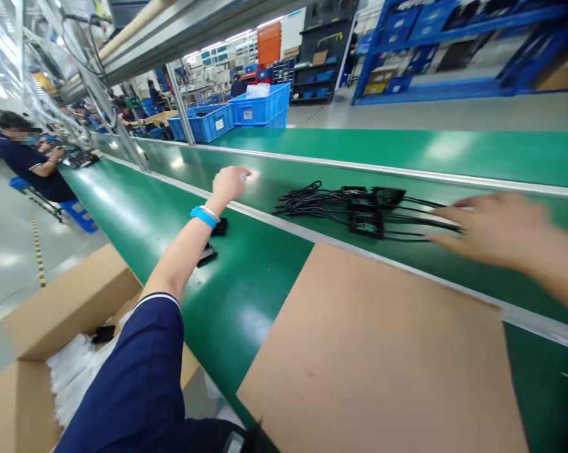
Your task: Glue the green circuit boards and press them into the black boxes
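Several black cables with open black housings (367,224) lie on the green belt beyond the cardboard sheet. Small green circuit boards show inside the housings. At their right ends, my right hand (495,226) is closed loosely around the black cables (416,220); motion blurs it. My left hand (229,184), with a blue wristband, hovers over the belt left of the bundled cable ends. Its index finger points right and I see nothing held. Below that wrist, a small black part (220,227) and a dark, flat part (207,255) rest on the near green surface.
A flat cardboard sheet (387,352) covers the near worktop. An open carton (71,302) with white wrapping stands at lower left. Metal rails (284,220) edge the belt. Blue bins (260,107) stand beyond it. A person (33,157) works at far left.
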### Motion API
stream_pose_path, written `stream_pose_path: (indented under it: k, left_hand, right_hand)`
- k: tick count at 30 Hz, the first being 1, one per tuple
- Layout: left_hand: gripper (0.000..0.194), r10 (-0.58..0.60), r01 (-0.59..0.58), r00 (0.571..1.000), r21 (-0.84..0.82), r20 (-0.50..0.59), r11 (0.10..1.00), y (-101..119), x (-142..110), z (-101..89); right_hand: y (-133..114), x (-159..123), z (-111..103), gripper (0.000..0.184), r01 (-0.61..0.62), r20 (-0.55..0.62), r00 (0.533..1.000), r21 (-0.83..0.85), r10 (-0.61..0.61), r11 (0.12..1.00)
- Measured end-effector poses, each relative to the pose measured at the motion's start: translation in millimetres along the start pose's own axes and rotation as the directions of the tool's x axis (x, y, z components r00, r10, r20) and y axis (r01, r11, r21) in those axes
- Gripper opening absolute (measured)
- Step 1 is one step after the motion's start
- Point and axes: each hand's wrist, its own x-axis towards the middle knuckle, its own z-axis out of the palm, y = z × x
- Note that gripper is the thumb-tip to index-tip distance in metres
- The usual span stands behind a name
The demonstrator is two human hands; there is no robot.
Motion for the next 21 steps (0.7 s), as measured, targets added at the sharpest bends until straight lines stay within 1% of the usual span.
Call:
stream_pose_path:
  k: [1, 3, 5, 7, 8, 9, 10, 11, 12, 13, 15, 17, 19, 21]
  left_hand:
    - [0.040, -0.041, 0.041, 0.999, -0.012, -0.010, 0.999, -27.8, -13.8, -7.3]
    - [0.034, -0.075, 0.075, 0.997, -0.040, 0.007, 0.996, -76.8, -50.2, -14.5]
    - [0.022, -0.065, 0.070, 0.995, -0.071, 0.071, 0.995, -111.0, -93.9, -8.7]
    - [0.018, -0.041, 0.054, 0.991, -0.099, 0.129, 0.994, -129.4, -137.0, 7.3]
    - [0.019, -0.023, 0.039, 0.990, -0.111, 0.141, 0.993, -133.9, -156.1, 16.8]
    - [0.022, -0.006, 0.024, 0.989, -0.121, 0.146, 0.992, -136.4, -172.8, 26.0]
    - [0.023, 0.006, 0.013, 0.989, -0.129, 0.148, 0.992, -137.5, -186.6, 34.4]
    - [0.023, 0.014, 0.006, 0.989, -0.135, 0.147, 0.991, -138.1, -197.6, 41.3]
    - [0.022, 0.020, 0.001, 0.989, -0.141, 0.145, 0.990, -138.5, -205.9, 46.5]
    - [0.020, 0.026, -0.004, 0.989, -0.150, 0.145, 0.989, -139.2, -211.8, 50.2]
    - [0.015, 0.047, -0.020, 0.988, -0.177, 0.148, 0.984, -142.1, -217.7, 53.9]
    - [0.014, 0.067, -0.033, 0.987, -0.216, 0.148, 0.976, -146.5, -217.9, 55.6]
    - [0.013, 0.071, -0.032, 0.988, -0.262, 0.139, 0.965, -150.9, -214.6, 57.8]
    - [0.013, 0.064, -0.022, 0.990, -0.315, 0.124, 0.949, -153.8, -210.1, 60.7]
  right_hand:
    - [-36.4, 12.0, 8.9, 0.027, 0.077, 0.056, 0.995, 0.063, -0.080, 0.995]
    - [-121.2, 42.9, 21.6, 0.023, 0.231, 0.125, 0.957, 0.224, -0.263, 0.947]
    - [-211.3, 78.2, 28.7, 0.027, 0.319, 0.125, 0.915, 0.353, -0.383, 0.880]
    - [-291.0, 109.3, 32.8, 0.029, 0.326, 0.125, 0.900, 0.444, -0.418, 0.835]
    - [-322.9, 121.0, 34.9, 0.032, 0.307, 0.131, 0.901, 0.478, -0.413, 0.823]
    - [-348.1, 129.6, 37.3, 0.035, 0.278, 0.142, 0.907, 0.504, -0.396, 0.818]
    - [-366.4, 135.2, 40.3, 0.037, 0.243, 0.156, 0.915, 0.523, -0.372, 0.817]
    - [-378.2, 138.2, 43.6, 0.037, 0.204, 0.171, 0.924, 0.536, -0.342, 0.819]
    - [-383.9, 139.5, 47.1, 0.036, 0.165, 0.184, 0.933, 0.544, -0.309, 0.823]
    - [-384.6, 139.7, 50.3, 0.035, 0.124, 0.197, 0.942, 0.549, -0.272, 0.827]
    - [-376.0, 139.9, 54.7, 0.034, 0.030, 0.222, 0.959, 0.544, -0.178, 0.838]
    - [-363.3, 141.7, 56.5, 0.035, -0.091, 0.259, 0.964, 0.517, -0.054, 0.851]
    - [-356.0, 144.4, 57.5, 0.036, -0.222, 0.320, 0.945, 0.476, 0.068, 0.851]
    - [-358.0, 145.9, 59.9, 0.036, -0.321, 0.402, 0.906, 0.454, 0.130, 0.832]
